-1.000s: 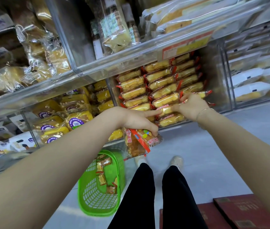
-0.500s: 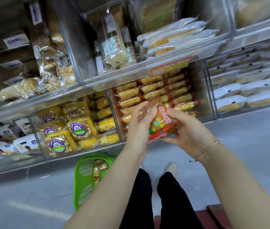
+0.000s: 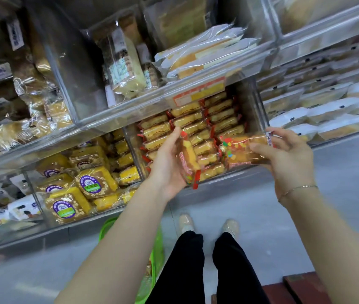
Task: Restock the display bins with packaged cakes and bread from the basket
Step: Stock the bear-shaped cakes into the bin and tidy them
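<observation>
My left hand [image 3: 167,165] grips a red-edged cake packet [image 3: 188,160] held upright in front of the bin. A second red-edged packet [image 3: 241,150] lies flat in my right hand [image 3: 284,156], pinched at its right end. Both hands hover just before a clear display bin [image 3: 247,102] packed with rows of the same red-edged cakes [image 3: 220,116]. The green basket [image 3: 157,244] stands on the floor below, mostly hidden behind my left forearm.
Left of that bin is a bin of yellow cakes with purple labels [image 3: 93,185]. White-wrapped cakes [image 3: 319,110] fill the bins to the right, and bagged bread [image 3: 125,71] sits on the shelf above. A dark red box [image 3: 305,288] lies on the grey floor at lower right.
The two hands, together on the packets half a second ago, have moved apart; each now holds one packet. The view has tilted up, and the basket has slid under my left arm.
</observation>
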The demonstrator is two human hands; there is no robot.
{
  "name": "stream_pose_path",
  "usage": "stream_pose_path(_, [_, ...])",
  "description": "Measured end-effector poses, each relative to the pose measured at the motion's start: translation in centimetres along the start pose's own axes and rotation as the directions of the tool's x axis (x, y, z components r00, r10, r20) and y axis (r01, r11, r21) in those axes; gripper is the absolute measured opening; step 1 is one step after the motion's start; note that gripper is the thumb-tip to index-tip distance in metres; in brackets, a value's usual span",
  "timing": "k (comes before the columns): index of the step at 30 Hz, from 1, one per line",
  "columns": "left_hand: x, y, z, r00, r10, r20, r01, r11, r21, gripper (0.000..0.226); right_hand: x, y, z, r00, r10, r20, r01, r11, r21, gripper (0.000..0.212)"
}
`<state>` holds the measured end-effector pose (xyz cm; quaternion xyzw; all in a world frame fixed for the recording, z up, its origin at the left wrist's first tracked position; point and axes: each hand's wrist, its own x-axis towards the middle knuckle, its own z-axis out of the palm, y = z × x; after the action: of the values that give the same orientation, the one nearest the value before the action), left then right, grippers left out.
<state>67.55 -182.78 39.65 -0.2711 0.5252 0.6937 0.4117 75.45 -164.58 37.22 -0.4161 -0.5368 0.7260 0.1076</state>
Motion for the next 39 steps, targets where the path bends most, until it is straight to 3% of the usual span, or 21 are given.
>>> stream_pose_path(3, [0.8, 0.7, 0.6, 0.999, -0.048, 0.014, 0.041, 0.950, 0.308, 0.036, -0.2, 0.7, 1.5, 0.974, -0.222, -0.034, 0.217, 0.970, -0.109, 0.046])
stream_pose_path(5, [1.3, 0.8, 0.9, 0.995, -0.090, 0.050, 0.059, 0.894, 0.444, 0.040, -1.1, 1.5, 2.6, 0.922, -0.386, 0.020, 0.381, 0.899, -0.218, 0.047])
stream_pose_path(8, [1.7, 0.9, 1.2, 0.981, -0.143, 0.130, 0.076, 0.904, 0.420, 0.042, -2.9, 2.7, 4.4, 0.776, -0.594, 0.213, 0.629, 0.701, -0.337, 0.030])
stream_pose_path(10, [1.9, 1.2, 1.0, 0.974, -0.179, 0.137, 0.127, 0.938, 0.322, 0.036, -3.6, 2.9, 4.9, 0.712, -0.608, 0.352, 0.701, 0.650, -0.294, 0.021])
stream_pose_path(12, [2.2, 1.3, 0.4, 0.976, -0.171, 0.133, 0.132, 0.957, 0.259, 0.027, -3.7, 2.4, 4.6, 0.750, -0.529, 0.397, 0.625, 0.764, -0.161, 0.018])
stream_pose_path(14, [2.3, 1.4, -0.5, 0.978, -0.134, 0.163, 0.096, 0.970, 0.223, 0.024, -3.2, 1.2, 4.0, 0.886, -0.327, 0.330, 0.318, 0.944, 0.081, 0.026])
stream_pose_path(15, [2.4, 1.5, -0.8, 0.976, -0.118, 0.184, 0.078, 0.974, 0.212, 0.028, -2.8, 0.8, 3.7, 0.934, -0.231, 0.274, 0.197, 0.969, 0.146, 0.029])
stream_pose_path(17, [2.5, 1.8, -1.3, 0.970, -0.093, 0.226, 0.043, 0.975, 0.217, 0.037, -2.0, 0.9, 3.5, 0.974, -0.083, 0.211, 0.079, 0.996, 0.029, 0.033])
stream_pose_path(20, [3.6, 2.3, -1.3, 0.955, -0.034, 0.294, -0.084, 0.922, 0.378, 0.022, -1.0, 1.6, 4.3, 0.932, 0.152, 0.329, -0.130, 0.988, -0.088, 0.028])
stream_pose_path(23, [5.2, 2.9, -0.8, 0.964, 0.085, 0.252, -0.221, 0.784, 0.580, 0.014, 0.1, 1.5, 4.7, 0.892, 0.224, 0.391, -0.225, 0.973, -0.046, 0.020])
stream_pose_path(25, [6.2, 3.5, -0.6, 0.964, 0.162, 0.211, -0.266, 0.605, 0.751, 0.041, 1.2, 1.4, 4.7, 0.945, 0.124, 0.303, -0.089, 0.988, -0.126, 0.018])
stream_pose_path(27, [7.1, 3.8, -0.9, 0.903, 0.360, 0.234, -0.350, 0.301, 0.887, 0.046, 2.5, 1.1, 4.8, 0.988, -0.104, 0.115, 0.141, 0.916, -0.375, 0.021])
stream_pose_path(28, [7.3, 4.0, -1.0, 0.838, 0.451, 0.308, -0.385, 0.089, 0.919, 0.041, 3.1, 1.1, 5.1, 0.968, -0.243, 0.063, 0.238, 0.813, -0.532, 0.022])
stream_pose_path(30, [7.9, 4.4, -0.9, 0.747, 0.494, 0.445, -0.354, -0.270, 0.895, 0.045, 4.4, 1.1, 5.9, 0.893, -0.435, 0.113, 0.346, 0.506, -0.790, 0.026])
stream_pose_path(32, [9.3, 4.6, -1.2, 0.757, 0.446, 0.477, -0.249, -0.478, 0.842, 0.066, 5.8, 1.5, 7.1, 0.849, -0.481, 0.216, 0.379, 0.270, -0.885, 0.032])
stream_pose_path(35, [10.8, 5.0, -1.7, 0.755, 0.443, 0.483, -0.202, -0.544, 0.815, 0.088, 7.3, 1.8, 9.0, 0.856, -0.479, 0.194, 0.335, 0.228, -0.914, 0.044])
stream_pose_path(39, [11.3, 5.0, -2.0, 0.744, 0.465, 0.479, -0.199, -0.531, 0.824, 0.089, 7.8, 3.0, 10.8, 0.772, -0.618, 0.150, 0.277, 0.114, -0.954, 0.039])
